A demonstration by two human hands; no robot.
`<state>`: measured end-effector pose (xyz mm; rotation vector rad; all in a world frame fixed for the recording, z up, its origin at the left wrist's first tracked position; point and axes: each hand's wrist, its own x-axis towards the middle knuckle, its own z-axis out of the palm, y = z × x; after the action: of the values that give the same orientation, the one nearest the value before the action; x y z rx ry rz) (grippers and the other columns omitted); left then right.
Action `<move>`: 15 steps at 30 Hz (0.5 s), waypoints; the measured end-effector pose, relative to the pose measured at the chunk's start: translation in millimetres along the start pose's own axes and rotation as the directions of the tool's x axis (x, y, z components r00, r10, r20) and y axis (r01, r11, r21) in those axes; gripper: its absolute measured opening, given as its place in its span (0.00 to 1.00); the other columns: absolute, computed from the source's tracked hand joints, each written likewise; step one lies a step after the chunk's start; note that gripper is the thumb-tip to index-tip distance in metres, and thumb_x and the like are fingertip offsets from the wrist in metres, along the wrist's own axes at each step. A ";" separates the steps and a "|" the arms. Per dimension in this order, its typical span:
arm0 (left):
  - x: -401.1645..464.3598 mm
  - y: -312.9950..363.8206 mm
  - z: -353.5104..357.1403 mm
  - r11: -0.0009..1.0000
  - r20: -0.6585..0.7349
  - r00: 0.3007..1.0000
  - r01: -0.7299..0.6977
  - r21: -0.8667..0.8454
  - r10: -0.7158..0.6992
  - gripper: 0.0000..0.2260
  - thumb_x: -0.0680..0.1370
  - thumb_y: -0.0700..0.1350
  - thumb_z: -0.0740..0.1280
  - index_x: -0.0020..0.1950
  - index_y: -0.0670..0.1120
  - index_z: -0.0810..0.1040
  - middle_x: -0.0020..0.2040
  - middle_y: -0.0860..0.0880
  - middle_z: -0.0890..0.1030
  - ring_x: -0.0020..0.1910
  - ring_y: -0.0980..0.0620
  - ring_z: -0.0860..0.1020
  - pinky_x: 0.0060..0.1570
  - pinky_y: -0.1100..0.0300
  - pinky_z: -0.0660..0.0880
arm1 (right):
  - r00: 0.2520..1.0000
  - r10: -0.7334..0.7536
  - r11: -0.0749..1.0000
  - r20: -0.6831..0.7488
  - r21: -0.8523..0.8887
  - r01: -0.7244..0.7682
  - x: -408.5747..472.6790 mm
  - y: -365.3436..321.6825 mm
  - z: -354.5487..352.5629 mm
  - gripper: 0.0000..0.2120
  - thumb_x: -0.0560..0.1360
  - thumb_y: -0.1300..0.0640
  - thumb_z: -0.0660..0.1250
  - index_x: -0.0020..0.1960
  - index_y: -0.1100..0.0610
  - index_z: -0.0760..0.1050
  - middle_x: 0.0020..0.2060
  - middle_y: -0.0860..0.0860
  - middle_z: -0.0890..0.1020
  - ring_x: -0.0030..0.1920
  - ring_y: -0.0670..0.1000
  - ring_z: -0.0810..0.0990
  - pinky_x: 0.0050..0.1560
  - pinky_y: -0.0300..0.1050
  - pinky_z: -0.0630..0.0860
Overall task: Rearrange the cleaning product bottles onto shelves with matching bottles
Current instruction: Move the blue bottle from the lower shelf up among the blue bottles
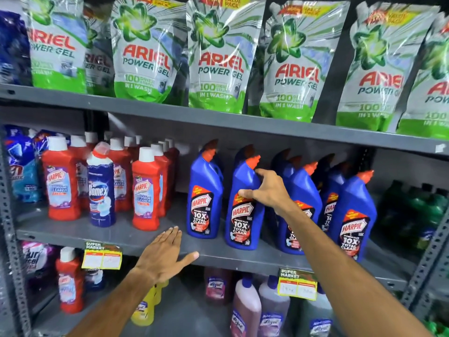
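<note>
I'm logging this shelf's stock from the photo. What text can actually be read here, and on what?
"ARIEL POWER GEL", "100 DRIED STAINS IN 1 WASH": Ariel pouches, top shelf.
"VALUE PACK": pouch tops.
"HARPIC BATHROOM CLEANER": red bottles.
"Domex": blue-white bottle among the red ones.
"HARPIC POWER PLUS 10X TOTAL CLEAN": blue bottles; the right hand closes on one.
"SUPER MARKET": yellow price tags; prices unreadable.
"Lizol", blurred: bottom-shelf bottles.

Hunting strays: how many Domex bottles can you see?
1. The Domex bottle stands front row on the middle shelf, between red Harpic bottles. More may be hidden behind other bottles.
</note>
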<state>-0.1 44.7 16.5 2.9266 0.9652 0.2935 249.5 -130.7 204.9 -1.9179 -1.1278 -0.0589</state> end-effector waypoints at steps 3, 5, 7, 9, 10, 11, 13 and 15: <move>-0.1 -0.4 3.8 1.000 -0.019 1.000 0.007 0.008 -0.007 0.53 0.73 0.80 0.39 0.84 0.42 0.48 0.86 0.44 0.50 0.84 0.49 0.48 0.79 0.57 0.43 | 1.000 -0.007 1.000 0.014 0.016 0.006 5.7 4.5 5.1 0.42 0.64 0.48 0.87 0.74 0.57 0.77 0.67 0.52 0.84 0.69 0.53 0.81 0.70 0.53 0.78; 0.2 -1.1 4.4 1.000 -0.025 1.000 0.008 0.008 -0.008 0.53 0.73 0.80 0.38 0.84 0.42 0.48 0.86 0.45 0.50 0.84 0.50 0.48 0.79 0.57 0.43 | 1.000 -0.014 0.999 0.006 0.031 0.014 6.3 7.6 5.9 0.41 0.64 0.48 0.87 0.72 0.56 0.78 0.65 0.51 0.85 0.66 0.52 0.83 0.68 0.53 0.79; -0.3 -1.2 4.6 1.000 -0.037 0.999 0.005 0.008 -0.005 0.54 0.72 0.81 0.36 0.84 0.42 0.48 0.86 0.45 0.50 0.84 0.49 0.49 0.79 0.56 0.43 | 1.000 -0.028 0.996 -0.007 0.085 0.029 2.3 14.3 7.7 0.39 0.63 0.48 0.88 0.70 0.55 0.79 0.62 0.49 0.86 0.62 0.50 0.85 0.66 0.53 0.81; -1.3 -0.8 3.5 1.000 -0.049 0.999 0.003 0.008 -0.003 0.55 0.71 0.81 0.35 0.84 0.42 0.49 0.86 0.44 0.51 0.84 0.49 0.49 0.79 0.56 0.43 | 1.000 -0.030 0.984 0.001 0.175 0.029 -8.1 27.1 12.6 0.42 0.61 0.48 0.88 0.70 0.53 0.77 0.60 0.48 0.87 0.59 0.48 0.86 0.64 0.53 0.82; -1.6 -0.2 2.9 1.000 -0.050 0.999 0.003 0.007 -0.002 0.56 0.70 0.82 0.34 0.84 0.43 0.49 0.86 0.44 0.51 0.84 0.49 0.49 0.79 0.56 0.43 | 1.000 -0.020 0.977 0.008 0.214 0.018 -15.0 36.0 16.5 0.43 0.60 0.48 0.89 0.71 0.51 0.76 0.59 0.46 0.87 0.59 0.47 0.86 0.63 0.52 0.83; -1.9 0.2 2.4 1.000 -0.049 0.999 0.002 0.005 -0.002 0.56 0.70 0.82 0.34 0.84 0.43 0.49 0.86 0.44 0.50 0.84 0.49 0.49 0.79 0.56 0.43 | 1.000 -0.002 0.968 0.014 0.252 -0.001 -22.6 46.3 21.4 0.44 0.59 0.48 0.89 0.70 0.50 0.75 0.59 0.45 0.87 0.58 0.46 0.87 0.62 0.52 0.83; -2.8 1.4 1.7 1.000 -0.045 0.999 0.003 0.002 -0.003 0.56 0.69 0.82 0.33 0.84 0.43 0.48 0.86 0.44 0.50 0.84 0.49 0.49 0.79 0.56 0.43 | 0.998 0.045 0.942 0.038 0.331 -0.055 -38.9 69.6 33.9 0.43 0.57 0.51 0.90 0.68 0.47 0.74 0.57 0.44 0.87 0.58 0.45 0.87 0.61 0.52 0.84; -3.5 1.9 0.8 1.000 -0.044 0.999 0.005 0.010 -0.004 0.55 0.70 0.81 0.34 0.84 0.43 0.48 0.86 0.45 0.50 0.84 0.49 0.48 0.78 0.56 0.42 | 0.993 0.079 0.921 0.083 0.375 -0.105 -53.7 91.2 49.0 0.42 0.56 0.51 0.90 0.65 0.46 0.75 0.57 0.44 0.88 0.58 0.45 0.87 0.61 0.52 0.84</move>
<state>-1.5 41.0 15.3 2.9383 0.9818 0.3545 266.1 -150.6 91.3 -1.6300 -1.0056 0.2603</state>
